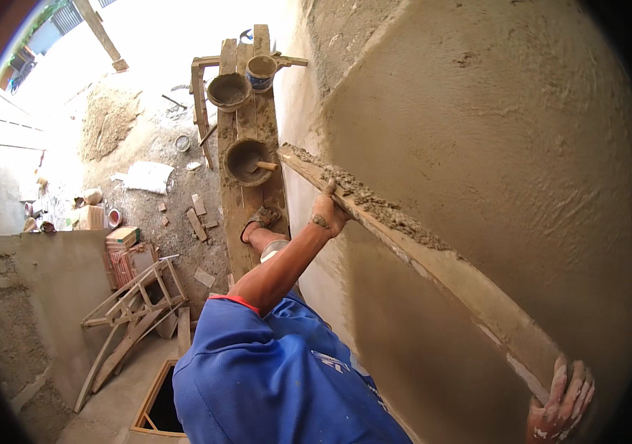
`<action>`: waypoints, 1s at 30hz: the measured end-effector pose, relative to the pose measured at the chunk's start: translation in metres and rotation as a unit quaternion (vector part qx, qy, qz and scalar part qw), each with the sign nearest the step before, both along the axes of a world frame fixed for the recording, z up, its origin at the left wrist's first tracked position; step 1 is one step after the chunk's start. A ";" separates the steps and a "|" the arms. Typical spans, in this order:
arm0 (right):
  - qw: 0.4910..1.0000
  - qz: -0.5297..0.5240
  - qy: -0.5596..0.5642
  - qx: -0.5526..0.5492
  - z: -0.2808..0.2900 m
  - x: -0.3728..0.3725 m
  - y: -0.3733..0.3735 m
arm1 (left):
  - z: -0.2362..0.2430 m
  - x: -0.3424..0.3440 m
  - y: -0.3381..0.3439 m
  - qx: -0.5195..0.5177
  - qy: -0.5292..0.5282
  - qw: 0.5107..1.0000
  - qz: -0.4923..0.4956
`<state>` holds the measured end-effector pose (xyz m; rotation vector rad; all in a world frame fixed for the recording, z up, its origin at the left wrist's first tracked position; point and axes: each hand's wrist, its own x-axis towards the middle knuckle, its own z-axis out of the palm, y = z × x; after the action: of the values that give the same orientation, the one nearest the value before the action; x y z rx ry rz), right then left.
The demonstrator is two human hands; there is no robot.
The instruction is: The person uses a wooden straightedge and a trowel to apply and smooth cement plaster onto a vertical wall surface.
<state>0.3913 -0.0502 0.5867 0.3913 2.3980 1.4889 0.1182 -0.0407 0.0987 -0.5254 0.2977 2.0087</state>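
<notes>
A long wooden straightedge board [471,292] slants across the plastered wall [493,148], from upper left down to lower right. Wet mortar [379,201] is heaped along the upper edge of its far half. My left hand [331,214], with mortar on the wrist, is closed around the board nearer its far end. At the near end, my right hand [562,403] grips the board, its fingers smeared pale with plaster. The wall's surface looks damp and streaked, with a rougher patch near the top.
A plank scaffold [246,240] runs along the wall under my foot. On it stand a mortar basin [246,163] with a wooden-handled tool, another basin [229,92] and a bucket [260,72]. Below lie a sand pile [107,122], tiles [129,263], a wooden frame [138,300] and a framed opening [159,407].
</notes>
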 end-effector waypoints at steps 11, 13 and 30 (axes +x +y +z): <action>0.966 0.146 -0.198 -0.077 -0.245 -0.303 0.053 | -0.281 -0.135 0.023 -0.047 -0.172 0.957 0.227; 0.968 0.120 -0.200 -0.090 -0.253 -0.330 0.024 | -0.297 -0.143 0.021 -0.053 -0.144 0.951 0.269; 0.979 -0.156 -0.019 -0.128 -0.127 -0.112 0.095 | -0.179 -0.095 0.041 -0.145 -0.133 0.980 -0.012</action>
<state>0.2796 0.0448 0.4594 0.6362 2.3286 1.0292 0.0237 0.0002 -0.0800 -0.9610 0.4318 1.8539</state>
